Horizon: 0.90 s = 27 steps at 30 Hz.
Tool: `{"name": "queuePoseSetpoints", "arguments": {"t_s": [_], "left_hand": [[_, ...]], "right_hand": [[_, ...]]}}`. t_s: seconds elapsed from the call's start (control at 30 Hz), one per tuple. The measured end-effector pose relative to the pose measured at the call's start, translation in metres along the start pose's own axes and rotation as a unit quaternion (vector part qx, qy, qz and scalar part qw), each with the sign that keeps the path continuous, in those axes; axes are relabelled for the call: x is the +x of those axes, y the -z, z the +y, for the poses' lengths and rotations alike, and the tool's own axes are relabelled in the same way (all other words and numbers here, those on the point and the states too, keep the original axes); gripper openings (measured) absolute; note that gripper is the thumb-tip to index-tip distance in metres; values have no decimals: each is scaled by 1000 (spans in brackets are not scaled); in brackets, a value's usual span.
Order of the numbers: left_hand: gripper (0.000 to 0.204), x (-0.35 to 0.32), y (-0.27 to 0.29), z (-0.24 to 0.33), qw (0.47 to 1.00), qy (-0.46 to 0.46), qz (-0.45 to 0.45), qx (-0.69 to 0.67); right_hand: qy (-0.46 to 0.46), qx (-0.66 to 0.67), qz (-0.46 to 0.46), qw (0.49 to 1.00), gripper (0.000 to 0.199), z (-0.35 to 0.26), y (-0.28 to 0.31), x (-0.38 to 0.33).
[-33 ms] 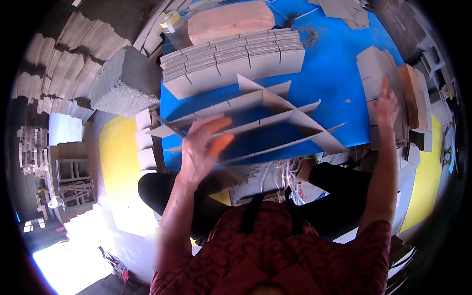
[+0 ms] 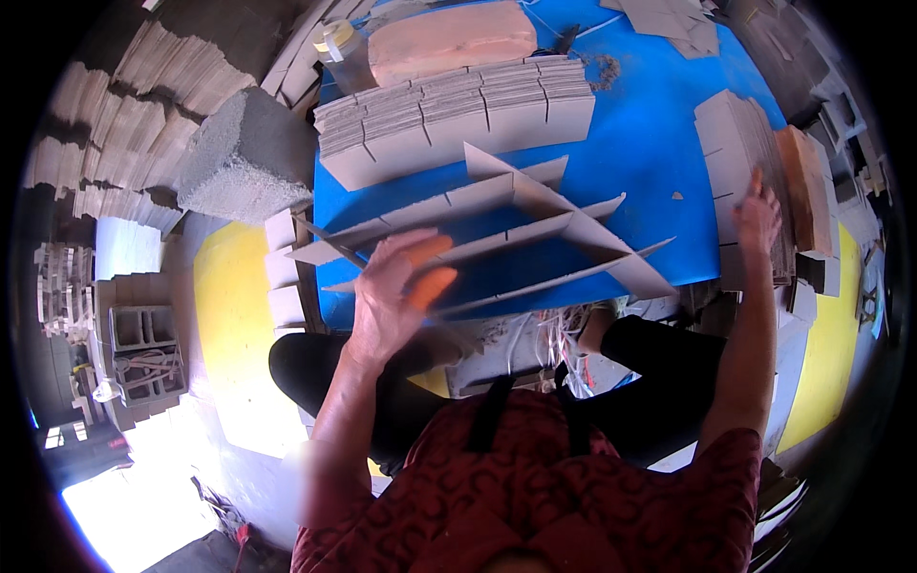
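Note:
Slotted cardboard strips stand on edge on a blue table, crossing each other as a cardboard divider grid (image 2: 497, 239). My left hand (image 2: 387, 291), with orange covers on two fingers, is curled over the grid's left end. It closes around a slanting cardboard strip (image 2: 330, 241), whose middle is hidden under the hand. My right hand (image 2: 757, 222) reaches to a stack of cardboard strips (image 2: 731, 158) at the table's right side. Its fingers are stretched out along the stack's face, one with an orange cover, and no strip is lifted in them.
A long stack of slotted strips (image 2: 458, 124) lies behind the grid, with a reddish brick (image 2: 449, 40) and a yellow-lidded jar (image 2: 342, 53) beyond. A grey concrete block (image 2: 246, 158) stands at left. Another brick (image 2: 804, 191) backs the right stack. Bundled cardboard (image 2: 143, 115) fills the far left.
My right hand has shifted slightly down and right along the stack. My left hand and the grid stay almost the same.

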<state>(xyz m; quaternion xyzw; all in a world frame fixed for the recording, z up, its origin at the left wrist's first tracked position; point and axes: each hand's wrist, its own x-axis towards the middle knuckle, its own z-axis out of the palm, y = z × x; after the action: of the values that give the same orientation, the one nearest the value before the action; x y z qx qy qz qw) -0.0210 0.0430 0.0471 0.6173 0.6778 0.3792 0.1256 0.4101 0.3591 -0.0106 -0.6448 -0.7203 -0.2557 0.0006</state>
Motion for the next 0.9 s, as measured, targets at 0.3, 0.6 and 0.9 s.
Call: {"name": "queuePoseSetpoints", "arguments": {"t_s": [0.3, 0.6, 0.9], "left_hand": [[56, 66, -33, 18, 986, -99, -9, 134], [58, 69, -41, 4, 991, -45, -30, 122], [29, -35, 5, -7, 996, -7, 50, 75]], "right_hand": [[-112, 175, 0, 978, 24, 3, 54, 9], [99, 455, 191, 864, 54, -34, 153, -49], [283, 608, 157, 725, 68, -131, 171, -100]]}}
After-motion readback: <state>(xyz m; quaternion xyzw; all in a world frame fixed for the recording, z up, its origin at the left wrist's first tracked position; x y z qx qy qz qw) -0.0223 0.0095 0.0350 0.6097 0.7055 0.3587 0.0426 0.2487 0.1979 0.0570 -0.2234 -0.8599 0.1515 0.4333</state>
